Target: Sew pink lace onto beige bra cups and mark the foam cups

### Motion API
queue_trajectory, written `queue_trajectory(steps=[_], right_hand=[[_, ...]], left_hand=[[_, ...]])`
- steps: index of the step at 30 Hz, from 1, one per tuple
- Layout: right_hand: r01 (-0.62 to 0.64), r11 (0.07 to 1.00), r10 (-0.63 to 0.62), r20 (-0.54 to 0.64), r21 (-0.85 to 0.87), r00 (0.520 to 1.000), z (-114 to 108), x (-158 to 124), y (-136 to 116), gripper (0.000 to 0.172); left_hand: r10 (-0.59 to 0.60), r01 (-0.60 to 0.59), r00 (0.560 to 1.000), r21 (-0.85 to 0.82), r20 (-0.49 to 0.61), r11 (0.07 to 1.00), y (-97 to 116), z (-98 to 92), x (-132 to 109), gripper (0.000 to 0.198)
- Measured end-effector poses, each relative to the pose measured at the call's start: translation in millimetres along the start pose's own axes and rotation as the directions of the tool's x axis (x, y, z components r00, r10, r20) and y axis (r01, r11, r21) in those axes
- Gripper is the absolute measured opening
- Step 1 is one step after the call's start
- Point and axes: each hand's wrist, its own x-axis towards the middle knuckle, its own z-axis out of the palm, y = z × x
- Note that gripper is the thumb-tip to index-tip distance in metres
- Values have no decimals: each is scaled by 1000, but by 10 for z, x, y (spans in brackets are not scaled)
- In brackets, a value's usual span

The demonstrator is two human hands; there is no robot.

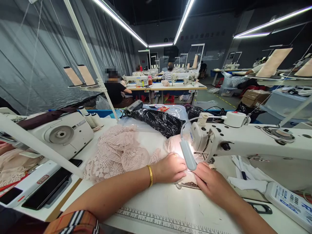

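Lace lies heaped on the worktop, left of my machine; pale cloth lies beside its head, by the lamp. My left hand rests on the cloth, fingers bent; my right hand is close beside it. Whether either hand's fingers grip the cloth, I cannot tell.

Lamp head partly hides pink fabric, centre right. Sleeve cut off, bottom left. Red wall lettering blurred, upper right.
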Motion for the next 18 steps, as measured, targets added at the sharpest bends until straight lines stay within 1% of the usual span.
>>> queue_trajectory(steps=[4,10,14,18], right_hand=[[-12,998,10,-24,-54,1000,29,8,26,30],[4,999,-5,-25,-42,1000,8,-23,35,28],[-9,999,8,-25,-53,1000,18,-30,19,31],[11,995,-19,-79,-100,997,56,-56,12,30]], left_hand=[[24,-25,1000,-17,-16,1000,-63,-7,29,22],[25,-26,999,-26,-35,999,-44,-44,22,26],[-4,4,1000,8,-15,1000,-52,-45,40,27],[-46,46,999,23,-10,999,-101,-20,54,28]])
